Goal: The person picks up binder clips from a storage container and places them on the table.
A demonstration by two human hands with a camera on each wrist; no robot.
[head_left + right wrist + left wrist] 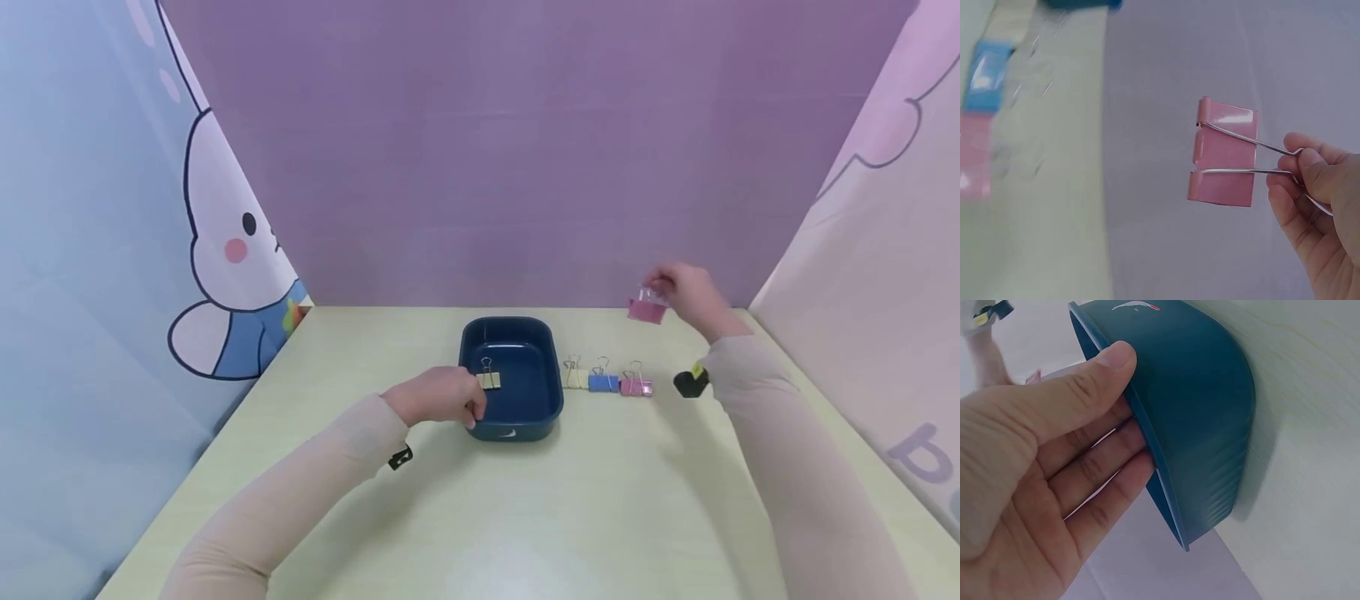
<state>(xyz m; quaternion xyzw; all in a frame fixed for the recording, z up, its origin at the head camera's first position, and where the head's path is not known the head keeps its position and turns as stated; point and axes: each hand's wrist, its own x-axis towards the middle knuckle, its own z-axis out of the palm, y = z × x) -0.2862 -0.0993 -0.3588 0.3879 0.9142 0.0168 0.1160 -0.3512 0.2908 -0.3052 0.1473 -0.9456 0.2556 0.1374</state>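
Observation:
My left hand [442, 395] grips the near left rim of a dark blue tray [1191, 394], thumb outside and fingers inside the wall. Inside the tray, toward its left wall, stands a yellow binder clip [489, 381]. My right hand [686, 293] is raised at the far right of the table and pinches a pink binder clip [1225, 153] by its wire handles. That clip hangs in the air with its body pointing away from the fingers. Below and left of it on the table stand a yellow clip [576, 379], a blue clip [603, 383] and another pink clip [636, 387].
The three clips form a row just right of the tray on a pale table [525, 517]. A purple backdrop [510, 150] rises at the table's far edge. Printed cloth panels stand at left [90, 292] and right [870, 275].

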